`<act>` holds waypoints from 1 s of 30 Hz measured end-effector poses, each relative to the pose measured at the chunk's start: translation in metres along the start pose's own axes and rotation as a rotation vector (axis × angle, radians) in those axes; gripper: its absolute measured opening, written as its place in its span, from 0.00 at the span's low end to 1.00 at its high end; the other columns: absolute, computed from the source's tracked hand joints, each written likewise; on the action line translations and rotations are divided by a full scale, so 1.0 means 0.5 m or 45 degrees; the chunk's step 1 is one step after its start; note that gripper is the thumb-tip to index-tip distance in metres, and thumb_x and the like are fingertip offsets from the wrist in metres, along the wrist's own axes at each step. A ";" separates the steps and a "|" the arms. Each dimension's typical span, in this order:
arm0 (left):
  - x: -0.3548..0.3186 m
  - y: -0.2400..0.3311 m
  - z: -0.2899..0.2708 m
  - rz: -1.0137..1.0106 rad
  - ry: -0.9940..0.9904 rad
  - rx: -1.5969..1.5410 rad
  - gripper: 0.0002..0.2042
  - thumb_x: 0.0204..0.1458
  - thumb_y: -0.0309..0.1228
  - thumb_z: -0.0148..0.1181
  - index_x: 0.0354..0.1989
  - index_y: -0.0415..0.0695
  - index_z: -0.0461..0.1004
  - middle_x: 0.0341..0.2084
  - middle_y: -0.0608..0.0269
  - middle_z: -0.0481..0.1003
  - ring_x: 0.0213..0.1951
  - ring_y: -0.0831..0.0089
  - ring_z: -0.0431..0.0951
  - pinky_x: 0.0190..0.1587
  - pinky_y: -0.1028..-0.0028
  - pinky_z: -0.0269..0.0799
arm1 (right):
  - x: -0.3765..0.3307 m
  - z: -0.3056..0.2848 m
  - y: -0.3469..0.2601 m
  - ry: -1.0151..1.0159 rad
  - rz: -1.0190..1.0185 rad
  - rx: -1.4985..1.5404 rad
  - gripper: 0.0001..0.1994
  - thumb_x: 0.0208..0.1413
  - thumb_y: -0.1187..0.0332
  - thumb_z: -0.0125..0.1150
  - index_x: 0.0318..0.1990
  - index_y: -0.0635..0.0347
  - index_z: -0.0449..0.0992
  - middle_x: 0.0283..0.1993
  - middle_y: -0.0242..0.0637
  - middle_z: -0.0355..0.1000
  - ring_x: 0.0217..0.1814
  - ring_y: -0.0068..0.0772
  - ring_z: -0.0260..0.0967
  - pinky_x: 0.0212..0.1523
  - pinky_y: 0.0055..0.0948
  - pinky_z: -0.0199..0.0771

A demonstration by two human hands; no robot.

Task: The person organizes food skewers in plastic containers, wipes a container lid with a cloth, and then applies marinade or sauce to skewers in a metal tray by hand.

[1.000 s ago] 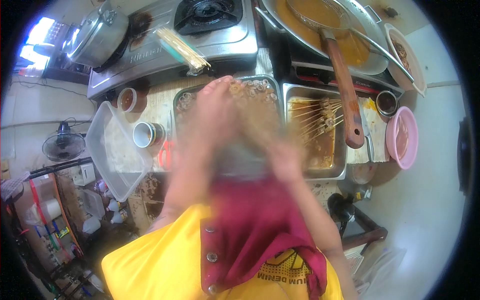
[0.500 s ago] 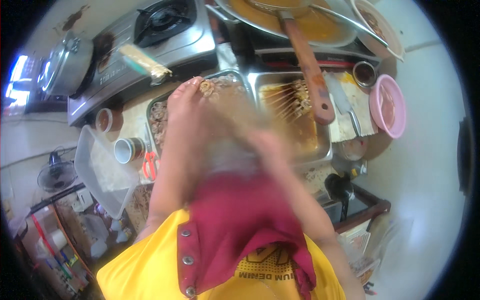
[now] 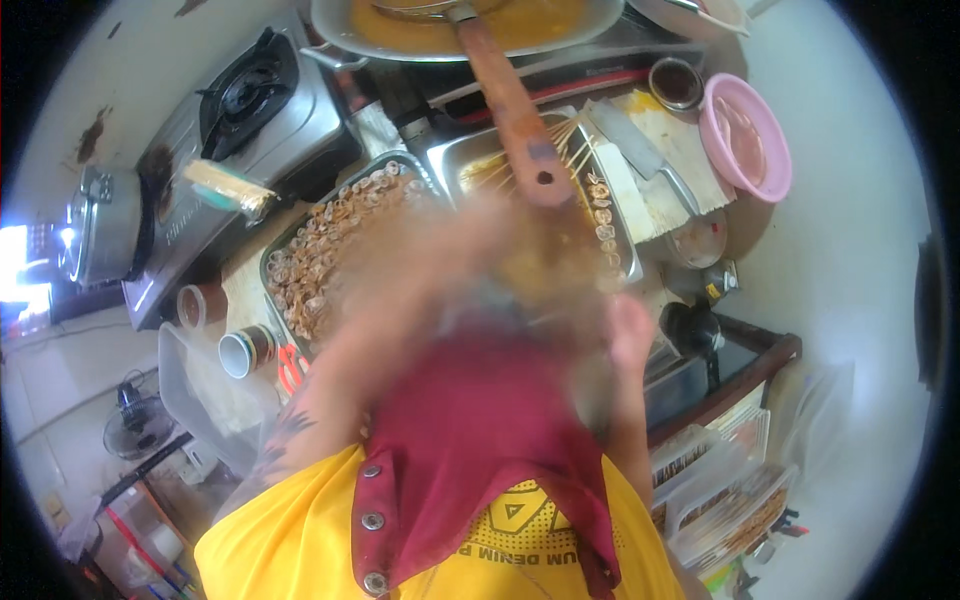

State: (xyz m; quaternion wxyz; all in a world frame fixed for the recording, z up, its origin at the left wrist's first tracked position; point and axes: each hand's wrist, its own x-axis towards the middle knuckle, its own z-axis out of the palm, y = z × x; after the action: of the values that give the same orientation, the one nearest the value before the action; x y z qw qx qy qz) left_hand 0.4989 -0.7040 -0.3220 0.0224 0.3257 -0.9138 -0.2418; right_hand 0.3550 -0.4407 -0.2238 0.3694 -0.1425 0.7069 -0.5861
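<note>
A skewer of ring-shaped food pieces (image 3: pixel 603 222) lies in line above my right hand (image 3: pixel 628 328), along the right side of a metal tray (image 3: pixel 632 250). My right hand is closed, seemingly round the lower end of its stick, which is blurred. Smeared by motion, my left hand (image 3: pixel 470 235) passes over the left part of that tray, its fingers unreadable. Other loaded skewers (image 3: pixel 570 140) rest at the tray's far end, partly behind a wooden handle (image 3: pixel 510 110). Left of it, a dark-rimmed tray (image 3: pixel 340 225) is full of loose brown rings, partly hidden by my left arm.
The wooden handle reaches over the metal tray from a large pan (image 3: pixel 600 30) of orange liquid. A knife (image 3: pixel 640 150) and pink bowl (image 3: pixel 745 140) stand right. Left are a gas stove (image 3: pixel 300 110), a cup (image 3: pixel 240 352), orange-handled scissors (image 3: pixel 291 370) and a plastic container (image 3: pixel 190 390).
My right hand has moved right, away from the left hand, to the metal tray's right edge. My left hand has left the loose rings and swung right. The view has shifted.
</note>
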 end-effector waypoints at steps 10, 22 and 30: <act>0.016 0.065 0.010 0.092 -0.416 0.078 0.15 0.43 0.25 0.57 0.43 0.43 0.77 0.42 0.50 0.76 0.48 0.52 0.76 0.49 0.58 0.73 | -0.028 -0.009 0.020 0.026 -0.158 -0.125 0.07 0.63 0.70 0.56 0.39 0.62 0.78 0.23 0.20 0.65 0.22 0.11 0.54 0.23 0.16 0.53; 0.019 0.033 -0.022 -0.093 -0.395 -0.554 0.12 0.46 0.26 0.62 0.41 0.41 0.77 0.35 0.56 0.78 0.38 0.63 0.80 0.41 0.66 0.77 | -0.023 -0.013 0.009 -0.016 -0.270 -0.209 0.06 0.62 0.72 0.56 0.37 0.64 0.78 0.23 0.20 0.65 0.21 0.11 0.55 0.22 0.15 0.54; -0.095 0.001 -0.161 -0.490 0.062 -1.934 0.10 0.57 0.23 0.59 0.47 0.38 0.72 0.36 0.61 0.79 0.40 0.68 0.81 0.42 0.73 0.80 | -0.047 0.015 0.007 -0.286 -0.302 -0.358 0.08 0.59 0.71 0.59 0.36 0.68 0.80 0.29 0.27 0.74 0.30 0.16 0.65 0.33 0.19 0.65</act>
State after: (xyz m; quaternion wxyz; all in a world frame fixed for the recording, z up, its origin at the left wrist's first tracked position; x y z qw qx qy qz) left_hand 0.5521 -0.7093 -0.2451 0.2167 0.3791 -0.4246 -0.7931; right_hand 0.3773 -0.4304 -0.2189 0.3507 -0.3393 0.7144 -0.5015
